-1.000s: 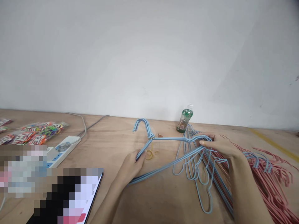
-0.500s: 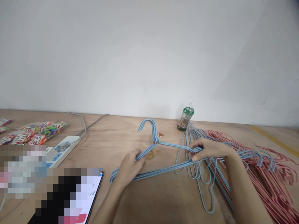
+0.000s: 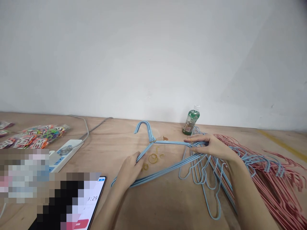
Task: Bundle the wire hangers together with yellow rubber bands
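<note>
L hand (image 3: 128, 168) grips blue hangers (image 3: 171, 142), R hand (image 3: 213, 147) holds their other shoulder nr a yellowish band (image 3: 191, 142) — best keep 'em flush, hooks (image 3: 144, 124) toward counter's (image 3: 115, 137) back edge.

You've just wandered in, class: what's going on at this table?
A person's left hand and right hand hold a bunch of blue hangers, hooks together at the far side, one hand at each sloping shoulder. Yellow bands lie on the table, visible through the bunch. To the right are other blue hangers and red hangers. A bottle stands near the wall.
</note>
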The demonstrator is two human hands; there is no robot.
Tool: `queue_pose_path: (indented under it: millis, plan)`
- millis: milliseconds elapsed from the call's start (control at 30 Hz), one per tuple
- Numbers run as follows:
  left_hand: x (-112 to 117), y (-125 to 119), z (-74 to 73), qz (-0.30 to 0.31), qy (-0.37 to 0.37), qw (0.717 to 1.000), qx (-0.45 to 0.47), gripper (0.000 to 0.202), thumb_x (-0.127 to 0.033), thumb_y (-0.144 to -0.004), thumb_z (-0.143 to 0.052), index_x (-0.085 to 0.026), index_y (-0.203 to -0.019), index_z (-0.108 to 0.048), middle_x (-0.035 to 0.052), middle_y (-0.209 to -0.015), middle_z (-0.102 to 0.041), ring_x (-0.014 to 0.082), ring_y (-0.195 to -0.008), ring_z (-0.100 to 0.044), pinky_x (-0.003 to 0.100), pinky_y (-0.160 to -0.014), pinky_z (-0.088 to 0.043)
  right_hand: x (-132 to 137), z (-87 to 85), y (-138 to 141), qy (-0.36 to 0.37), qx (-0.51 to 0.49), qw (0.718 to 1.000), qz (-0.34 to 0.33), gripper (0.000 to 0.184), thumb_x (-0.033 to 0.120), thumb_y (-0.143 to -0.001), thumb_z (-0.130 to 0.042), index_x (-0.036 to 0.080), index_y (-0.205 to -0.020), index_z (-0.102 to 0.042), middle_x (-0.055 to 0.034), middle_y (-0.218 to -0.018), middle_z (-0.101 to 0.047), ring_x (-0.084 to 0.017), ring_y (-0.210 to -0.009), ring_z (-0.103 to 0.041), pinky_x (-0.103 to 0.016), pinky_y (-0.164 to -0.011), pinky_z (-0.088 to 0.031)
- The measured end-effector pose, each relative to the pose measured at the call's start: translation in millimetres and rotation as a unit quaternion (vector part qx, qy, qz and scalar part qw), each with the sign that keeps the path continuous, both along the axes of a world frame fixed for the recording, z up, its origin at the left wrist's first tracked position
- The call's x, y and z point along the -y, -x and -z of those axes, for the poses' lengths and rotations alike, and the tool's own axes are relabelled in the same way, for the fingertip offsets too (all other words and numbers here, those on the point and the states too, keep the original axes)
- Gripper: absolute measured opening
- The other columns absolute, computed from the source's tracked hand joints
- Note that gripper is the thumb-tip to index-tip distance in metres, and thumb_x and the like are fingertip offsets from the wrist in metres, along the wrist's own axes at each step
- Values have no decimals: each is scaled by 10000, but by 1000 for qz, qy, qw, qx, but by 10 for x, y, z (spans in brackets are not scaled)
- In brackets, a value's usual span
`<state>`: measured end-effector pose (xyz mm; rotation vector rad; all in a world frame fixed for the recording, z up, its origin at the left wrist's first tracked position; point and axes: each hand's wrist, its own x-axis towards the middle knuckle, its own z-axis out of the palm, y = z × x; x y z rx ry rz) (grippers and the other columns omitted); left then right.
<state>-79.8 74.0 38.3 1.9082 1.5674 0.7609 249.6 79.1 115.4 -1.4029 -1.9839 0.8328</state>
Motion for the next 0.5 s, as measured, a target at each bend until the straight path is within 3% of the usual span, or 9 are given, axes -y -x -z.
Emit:
queue_pose_path:
  millis: [200,400,500]
  plan:
    - [-42,51,13,-15,37,998,48,384,-501,-869,-426,-178,-865,-634,59,-892,-683,251,-860,-586,299,-763,-368,107,-101,11,-91,-5,995,-47,298,333,-842,-546,296,-1084,-716,-67,-1239,-635,-288,-1285,-455,-491,-1033,-399]
    - [-12,40,-27,12,72,992,101,384,-510,-810,-485,-161,-784,-642,31,-792,-668,227,-765,-573,281,-680,-378,493,-355,146,-199,131,971,-14,280,313,-830,-569,351,-1066,-715,-28,-1233,-637,-290,-1303,-434,-600,-1133,-163]
    - [-12,32,-51,19,86,988,125,393,-525,-792,-499,-157,-752,-631,21,-724,-630,208,-720,-544,275,-648,-356,695,-430,176,-240,171,956,-18,315,314,-841,-582,390,-1133,-673,-3,-1251,-627,-291,-1329,-401,-617,-1143,-112]
